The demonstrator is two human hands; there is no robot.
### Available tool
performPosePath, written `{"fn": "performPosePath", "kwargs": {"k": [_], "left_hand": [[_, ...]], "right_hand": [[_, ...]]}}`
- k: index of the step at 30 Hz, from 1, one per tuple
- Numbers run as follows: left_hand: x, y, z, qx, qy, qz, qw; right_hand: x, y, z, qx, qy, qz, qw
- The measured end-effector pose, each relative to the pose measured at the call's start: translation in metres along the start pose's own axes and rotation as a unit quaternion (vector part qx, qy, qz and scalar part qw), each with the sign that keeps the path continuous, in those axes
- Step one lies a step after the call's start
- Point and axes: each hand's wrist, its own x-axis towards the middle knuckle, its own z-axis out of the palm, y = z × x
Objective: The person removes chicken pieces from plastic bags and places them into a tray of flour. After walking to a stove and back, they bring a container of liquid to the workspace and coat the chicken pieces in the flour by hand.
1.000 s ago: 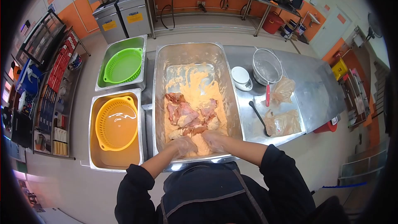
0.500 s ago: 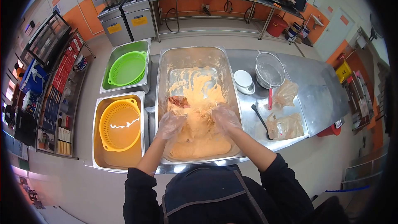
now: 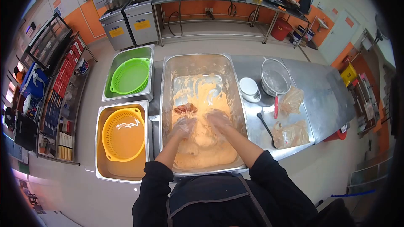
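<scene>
A deep steel pan (image 3: pixel 167 84) holds a thick pale-orange batter-like mixture (image 3: pixel 206 157), smeared over its floor and heaped toward the near side. Both my hands wear clear plastic gloves and are down in this mixture. My left hand (image 3: pixel 184 127) is at the left of the pan, just below a reddish-brown, meat-like piece (image 3: pixel 185 109); its fingertips are blurred and partly covered. To its right, my right hand (image 3: pixel 219 119) lies palm down with fingers stretched inward, touching the mixture. A gap of mixture separates the two hands.
Left of the pan stand two steel tubs, one with a green basket (image 3: pixel 130 75), one with a yellow basket (image 3: pixel 123 134) in orange liquid. At right are a white lidded container (image 3: pixel 249 88), a strainer (image 3: pixel 275 76), a black spoon (image 3: pixel 266 130) and plastic bags (image 3: pixel 290 134).
My hands have moved inward and slightly away from me, closer together. The mixture between them has been pushed about. The view has tilted, so everything sits a little lower.
</scene>
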Motion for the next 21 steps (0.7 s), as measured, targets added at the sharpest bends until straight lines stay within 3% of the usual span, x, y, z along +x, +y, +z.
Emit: {"fn": "performPosePath", "kwargs": {"k": [2, 4, 5, 7, 8, 10, 12, 13, 15, 17, 21], "left_hand": [[0.003, -0.018, -0.005, 0.04, 0.048, 0.125, 0.99], [-0.002, -0.007, -0.033, 0.036, 0.028, 0.126, 0.991], [0.001, -0.004, -0.039, 0.09, 0.021, 0.11, 0.99], [0.003, -0.001, -0.048, 0.198, -0.004, 0.073, 0.978], [0.002, -0.001, -0.05, 0.212, 0.027, 0.09, 0.973], [0.005, 0.0, -0.054, 0.238, 0.091, 0.125, 0.959], [0.014, 0.008, -0.055, -0.022, 0.161, -0.053, 0.985], [0.018, 0.012, -0.055, -0.152, 0.191, -0.141, 0.959], [0.019, 0.016, -0.057, -0.198, 0.214, -0.157, 0.944], [0.02, 0.011, -0.056, -0.228, 0.219, -0.163, 0.935], [0.015, 0.014, -0.058, -0.235, 0.204, -0.145, 0.939]], "right_hand": [[0.023, 0.02, -0.006, 0.007, -0.066, -0.012, 0.998], [0.041, 0.025, -0.02, -0.271, -0.124, -0.187, 0.936], [0.052, 0.019, -0.027, -0.403, -0.147, -0.271, 0.862], [0.034, -0.038, -0.038, -0.389, -0.087, -0.171, 0.901], [0.028, -0.062, -0.038, -0.379, -0.058, -0.117, 0.916], [0.068, -0.068, -0.012, -0.353, -0.058, -0.19, 0.914], [0.091, -0.07, 0.029, -0.342, -0.082, -0.287, 0.891], [0.093, -0.064, 0.043, -0.356, -0.061, -0.336, 0.87], [0.092, -0.046, 0.068, -0.375, -0.016, -0.428, 0.822], [0.1, -0.035, 0.077, -0.365, -0.059, -0.388, 0.844], [0.021, -0.079, -0.003, -0.26, -0.143, -0.296, 0.908]]}}
